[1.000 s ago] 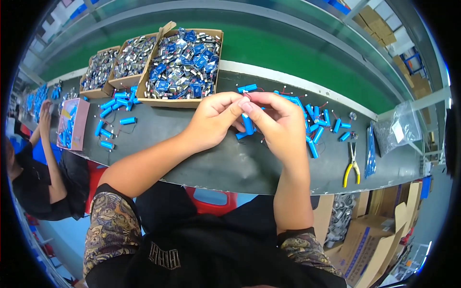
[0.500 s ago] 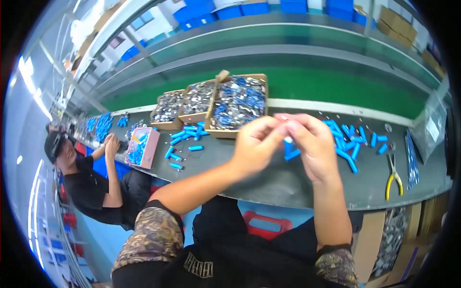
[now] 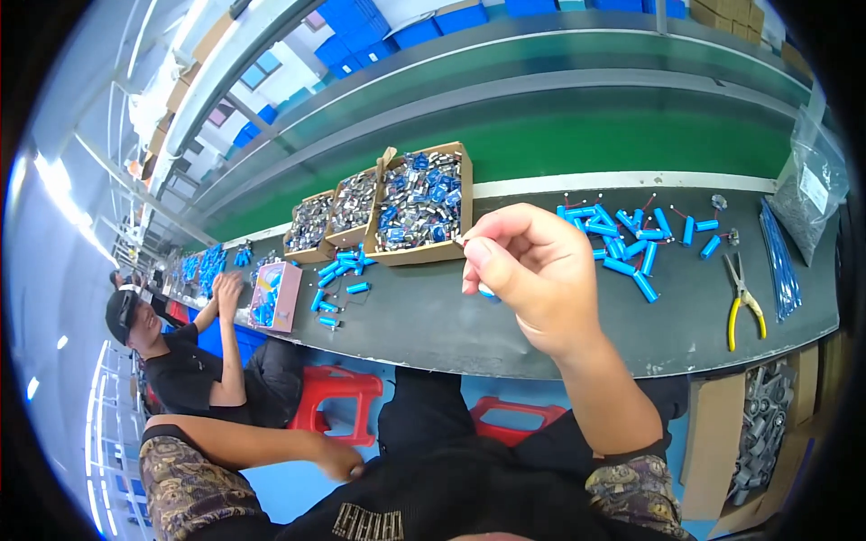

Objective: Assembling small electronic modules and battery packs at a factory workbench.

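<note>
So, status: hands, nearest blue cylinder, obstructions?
Right hand pinching a tiny piece. Left hand low, off the bench. Blue cylinder mostly hidden by right hand. Pliers right, out of the way.

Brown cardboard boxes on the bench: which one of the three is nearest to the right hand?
The rightmost box, just left of the right hand. Many blue pieces show inside it; the middle box and left box look mostly grey inside.

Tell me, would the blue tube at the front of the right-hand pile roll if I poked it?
Probably: the blue tube looks round and lies on its side on the flat tabletop. Pushed back toward the pile, it might bump the neighbouring tubes and stop. Its straight sides suggest it's stiff, not floppy.
</note>
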{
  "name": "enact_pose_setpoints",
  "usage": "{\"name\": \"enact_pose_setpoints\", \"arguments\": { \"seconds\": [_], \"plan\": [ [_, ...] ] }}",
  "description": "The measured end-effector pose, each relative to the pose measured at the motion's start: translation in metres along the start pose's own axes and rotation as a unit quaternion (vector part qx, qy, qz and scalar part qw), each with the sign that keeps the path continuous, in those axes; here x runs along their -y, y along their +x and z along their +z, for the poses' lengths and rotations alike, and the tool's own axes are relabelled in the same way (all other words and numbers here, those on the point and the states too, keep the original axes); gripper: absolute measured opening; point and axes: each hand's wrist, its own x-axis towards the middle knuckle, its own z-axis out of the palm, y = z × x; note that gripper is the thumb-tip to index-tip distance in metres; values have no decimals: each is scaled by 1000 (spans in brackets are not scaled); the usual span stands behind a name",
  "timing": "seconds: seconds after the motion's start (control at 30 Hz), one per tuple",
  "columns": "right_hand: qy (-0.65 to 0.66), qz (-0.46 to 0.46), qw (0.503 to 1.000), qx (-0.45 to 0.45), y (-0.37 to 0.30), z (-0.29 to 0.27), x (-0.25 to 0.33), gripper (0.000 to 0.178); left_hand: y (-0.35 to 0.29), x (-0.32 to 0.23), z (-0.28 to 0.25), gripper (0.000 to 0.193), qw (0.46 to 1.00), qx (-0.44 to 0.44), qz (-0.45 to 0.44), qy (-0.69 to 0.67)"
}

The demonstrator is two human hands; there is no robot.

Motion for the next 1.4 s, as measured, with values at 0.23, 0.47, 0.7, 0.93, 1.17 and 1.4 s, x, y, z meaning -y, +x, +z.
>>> {"name": "enact_pose_setpoints", "arguments": {
  "seconds": [0.23, 0.47, 0.7, 0.93, 1.17, 1.4],
  "plan": [
    [-14, -13, 1000, 1, 2, 6, 0, 10, 64, 58, 65, 21, 993, 52, -15, -107],
    [-12, -18, 1000, 1, 7, 12, -2, 10, 12, 73, 20, 38, 956, 59, -171, -231],
    [52, 190, 980, 33, 14, 18, -5, 14, -86, -115, -173, 30, 733, -661, 161, -16],
    [-17, 194, 981, -7, 24, 4, -17, 15, -111, -153, -254, 31, 527, -755, 377, 100],
    [-167, 230, 958, -27, 39, -26, 6, 15, -77, -155, -301, 15, 463, -748, 470, 64],
    [-475, 78, 877, 4, 38, -33, -7, 27, -50, -144, -315, 11, 513, -639, 527, -226]
  ]
}}
